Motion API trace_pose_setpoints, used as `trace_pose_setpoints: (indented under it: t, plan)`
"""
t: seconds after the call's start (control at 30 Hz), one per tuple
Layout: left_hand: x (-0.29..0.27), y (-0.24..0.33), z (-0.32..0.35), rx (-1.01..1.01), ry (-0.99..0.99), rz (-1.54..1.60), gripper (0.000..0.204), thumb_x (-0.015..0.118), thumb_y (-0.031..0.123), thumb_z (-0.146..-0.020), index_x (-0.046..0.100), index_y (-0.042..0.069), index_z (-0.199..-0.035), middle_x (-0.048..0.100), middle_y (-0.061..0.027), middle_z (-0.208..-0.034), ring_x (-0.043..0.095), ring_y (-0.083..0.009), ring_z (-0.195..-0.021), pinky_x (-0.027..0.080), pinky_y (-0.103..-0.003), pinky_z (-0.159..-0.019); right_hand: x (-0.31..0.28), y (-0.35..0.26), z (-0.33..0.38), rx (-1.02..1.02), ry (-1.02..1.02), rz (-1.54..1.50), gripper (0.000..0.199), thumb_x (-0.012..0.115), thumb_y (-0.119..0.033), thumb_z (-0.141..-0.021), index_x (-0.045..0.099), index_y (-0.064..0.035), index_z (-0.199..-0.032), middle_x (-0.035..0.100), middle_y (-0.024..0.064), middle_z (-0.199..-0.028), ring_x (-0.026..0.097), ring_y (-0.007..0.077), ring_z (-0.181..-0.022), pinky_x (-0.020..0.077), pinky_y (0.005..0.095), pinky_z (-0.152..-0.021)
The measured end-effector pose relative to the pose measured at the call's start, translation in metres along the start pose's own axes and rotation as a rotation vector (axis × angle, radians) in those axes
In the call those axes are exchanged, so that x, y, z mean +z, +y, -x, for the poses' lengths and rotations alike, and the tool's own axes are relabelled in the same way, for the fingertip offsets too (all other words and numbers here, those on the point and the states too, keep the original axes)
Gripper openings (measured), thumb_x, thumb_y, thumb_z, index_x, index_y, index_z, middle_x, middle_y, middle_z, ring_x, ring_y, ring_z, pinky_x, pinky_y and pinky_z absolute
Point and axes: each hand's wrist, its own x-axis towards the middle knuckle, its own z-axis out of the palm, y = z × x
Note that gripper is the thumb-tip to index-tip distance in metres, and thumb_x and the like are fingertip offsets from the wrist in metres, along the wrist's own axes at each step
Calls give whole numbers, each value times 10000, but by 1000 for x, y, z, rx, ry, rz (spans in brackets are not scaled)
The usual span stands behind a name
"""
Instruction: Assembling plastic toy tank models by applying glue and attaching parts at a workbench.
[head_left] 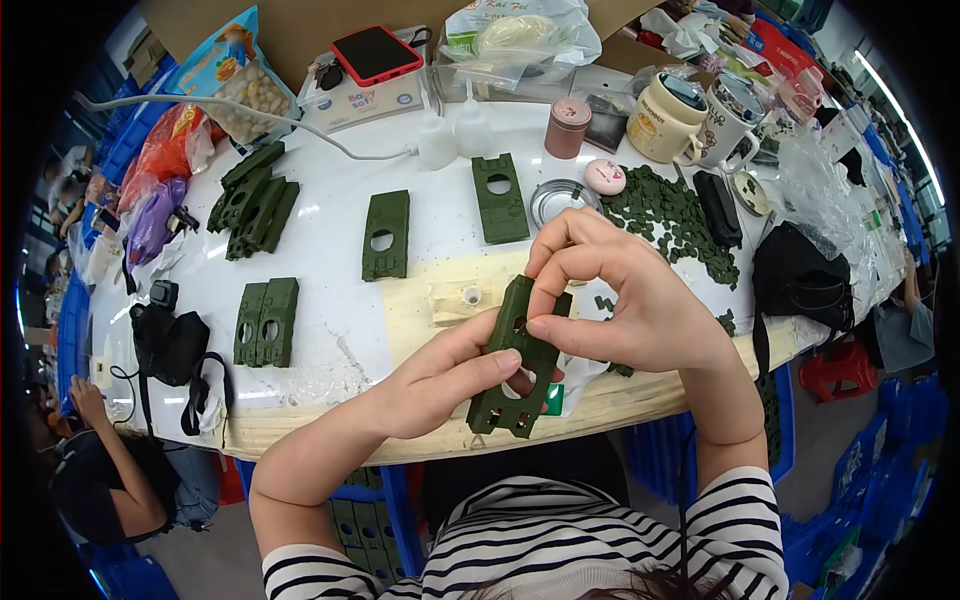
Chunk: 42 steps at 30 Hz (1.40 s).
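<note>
My white table [330, 330] fills most of the view, w/ a pale strip along the near edge. At 2 o'clock a heap of small green bits [680, 215]; a black bag [800, 280] sits at 3 o'clock. At 10 o'clock a stack of green hull plates [252, 200], a pair more [267, 322] at 9, and two single plates [386, 235] [499, 198] around 12. Dead center I've got the green tank hull piece [518, 358], tilted, just above the table edge. My left hand [440, 375] grips it from the 8 o'clock side, thumb across its face. My right hand [625, 300] pinches its top end, thumb & forefinger closed tight, rest curled.
</note>
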Motion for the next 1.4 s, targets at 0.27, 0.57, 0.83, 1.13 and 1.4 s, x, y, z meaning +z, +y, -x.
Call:
trace_pose_setpoints:
  t: [0.27, 0.57, 0.83, 1.13, 1.4]
  plan:
    - [4, 3, 0, -11, 4, 8, 509, 450, 295, -955, 339, -12, -1345, 576, -181, -1136, 626, -259, -945, 497, -373, -851, 2, 5, 0, -41, -2, 3, 85, 729, -81, -709, 663, -48, -751, 532, 34, -892, 497, 150, -872, 393, 277, -772]
    - [4, 3, 0, -16, 10, -21, 519, 443, 309, -948, 345, -9, -1346, 582, -178, -1135, 630, -251, -946, 495, -345, -829, 4, 7, 1, -50, 1, 11, 86, 728, -75, -705, 662, -48, -752, 524, 31, -883, 495, 151, -866, 394, 276, -773]
    - [4, 3, 0, -8, 6, -38, 497, 433, 298, -954, 352, -3, -1340, 579, -176, -1139, 629, -248, -945, 495, -343, -835, 3, 4, 0, -9, 3, 16, 81, 700, -108, -731, 648, -47, -738, 528, 41, -859, 501, 200, -891, 413, 317, -821]
    - [2, -2, 0, 9, 12, -43, 467, 426, 258, -958, 348, -4, -1336, 571, -175, -1150, 622, -248, -964, 492, -362, -862, 5, 4, 0, -31, 49, 99, 107, 722, -110, -715, 635, -49, -728, 540, 47, -848, 519, 211, -857, 429, 320, -767]
    - [3, 0, 0, 19, -11, -51, 467, 419, 244, -954, 341, -8, -1340, 571, -177, -1155, 623, -257, -975, 493, -367, -867, 5, 3, 1, -48, 44, 84, 118, 726, -108, -714, 626, -48, -727, 541, 53, -834, 530, 210, -837, 435, 321, -748]
